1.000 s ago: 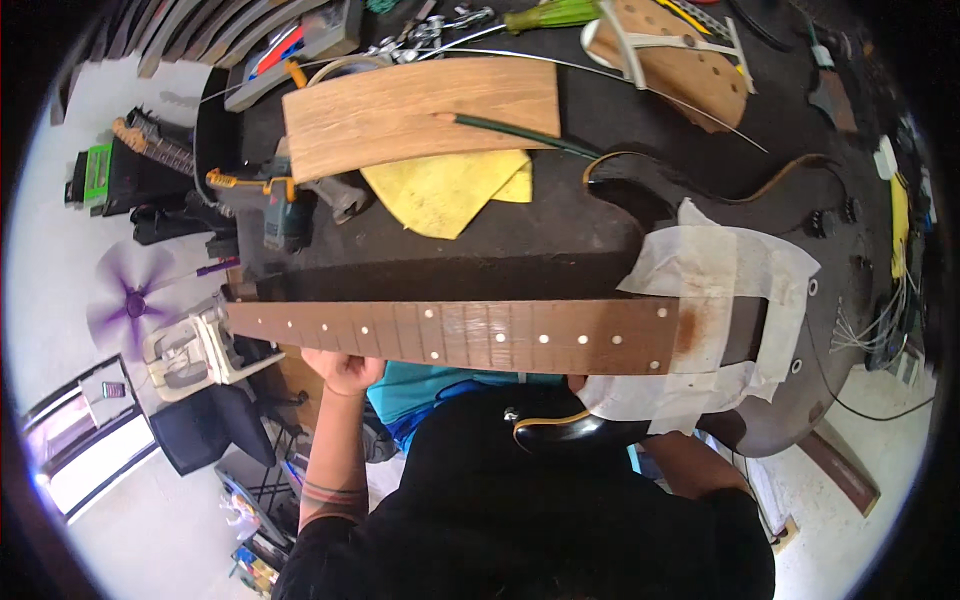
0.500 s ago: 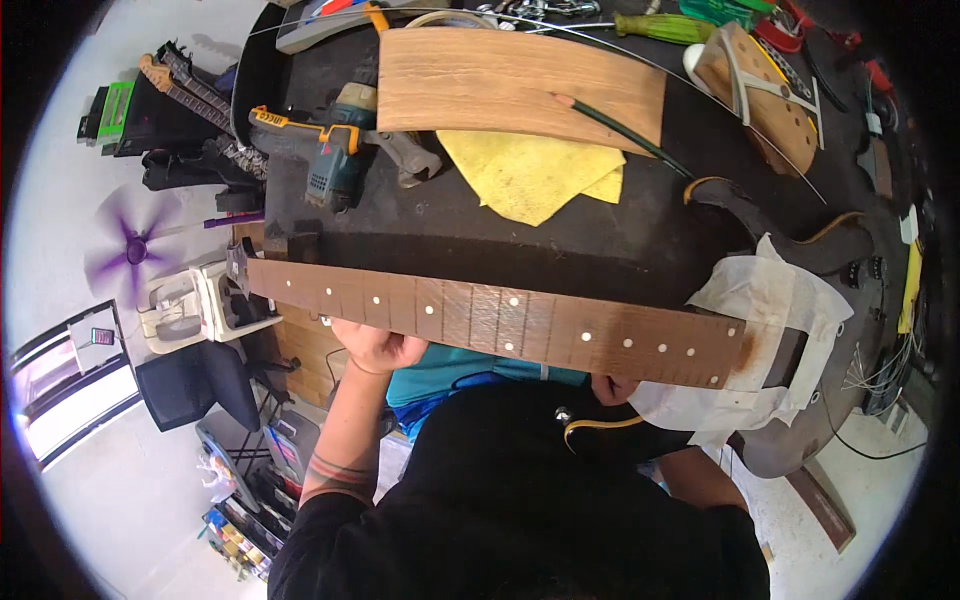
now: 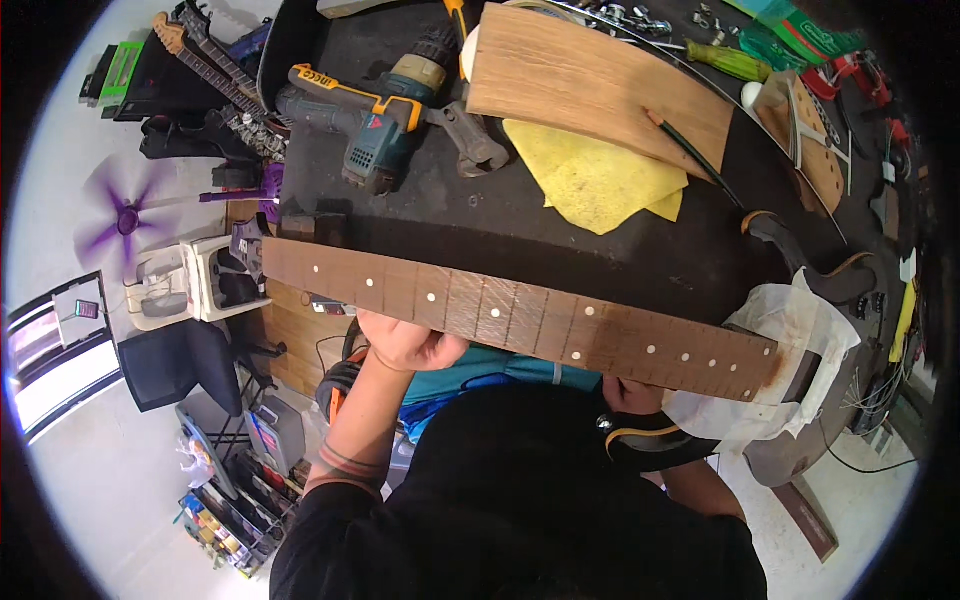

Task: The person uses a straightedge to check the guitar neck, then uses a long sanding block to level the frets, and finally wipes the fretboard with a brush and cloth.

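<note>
An electric guitar lies across in front of me, its brown wooden fretboard (image 3: 540, 322) face up, with pale dots and dark crosswise lines. My left hand (image 3: 412, 343) is closed round the neck's near edge from below, toward the headstock (image 3: 248, 246); the fingertips are hidden under the neck. By the neck's body end, my right hand (image 3: 633, 393) is at the near edge, partly covered by the neck, and its grip is hidden. White masking tape (image 3: 728, 415) covers the dark body around the fretboard's end. A curved body horn (image 3: 650, 437) with a light edge rests against my shirt.
Beyond the neck, the dark bench (image 3: 420, 215) holds a cordless drill (image 3: 385, 145), a curved wooden board (image 3: 590, 85) with a pencil (image 3: 690, 150) on it, and a yellow cloth (image 3: 595, 185). A green-handled screwdriver (image 3: 728, 62) lies farther back. A purple fan (image 3: 128, 218) stands left.
The whole view has shifted, so the bench things and guitar sit farther right. More of my right hand shows beside the neck. My left hand remains closed under the neck.
</note>
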Demonstrator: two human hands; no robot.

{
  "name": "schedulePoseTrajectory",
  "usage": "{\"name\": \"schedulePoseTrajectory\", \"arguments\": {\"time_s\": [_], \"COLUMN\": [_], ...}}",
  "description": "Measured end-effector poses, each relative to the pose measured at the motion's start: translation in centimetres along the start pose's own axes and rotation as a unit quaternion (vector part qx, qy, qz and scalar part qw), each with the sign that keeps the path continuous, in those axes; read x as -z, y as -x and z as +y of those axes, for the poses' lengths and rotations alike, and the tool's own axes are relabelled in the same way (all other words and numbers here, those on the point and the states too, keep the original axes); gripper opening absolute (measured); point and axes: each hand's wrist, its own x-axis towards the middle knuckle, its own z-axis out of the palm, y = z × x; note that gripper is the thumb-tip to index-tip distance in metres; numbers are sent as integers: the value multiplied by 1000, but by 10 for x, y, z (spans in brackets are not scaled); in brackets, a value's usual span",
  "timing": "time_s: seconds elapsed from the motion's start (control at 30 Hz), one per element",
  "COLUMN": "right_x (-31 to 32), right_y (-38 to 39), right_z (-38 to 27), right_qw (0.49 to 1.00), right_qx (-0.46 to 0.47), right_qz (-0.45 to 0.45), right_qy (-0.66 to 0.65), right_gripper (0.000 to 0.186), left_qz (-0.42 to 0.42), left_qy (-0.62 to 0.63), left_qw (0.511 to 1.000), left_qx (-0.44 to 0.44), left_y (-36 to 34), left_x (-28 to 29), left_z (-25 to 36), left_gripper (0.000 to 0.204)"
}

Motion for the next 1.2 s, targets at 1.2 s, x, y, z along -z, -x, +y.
{"name": "schedulePoseTrajectory", "arguments": {"time_s": [1.2], "right_x": [8], "right_y": [-24], "right_z": [-43], "right_qw": [984], "right_qx": [-85], "right_qz": [-129], "right_qy": [93], "right_gripper": [34], "left_qz": [109], "left_qy": [91], "left_qw": [989], "left_qx": [-43], "left_y": [2], "left_x": [-7], "left_z": [-9], "left_gripper": [34]}}
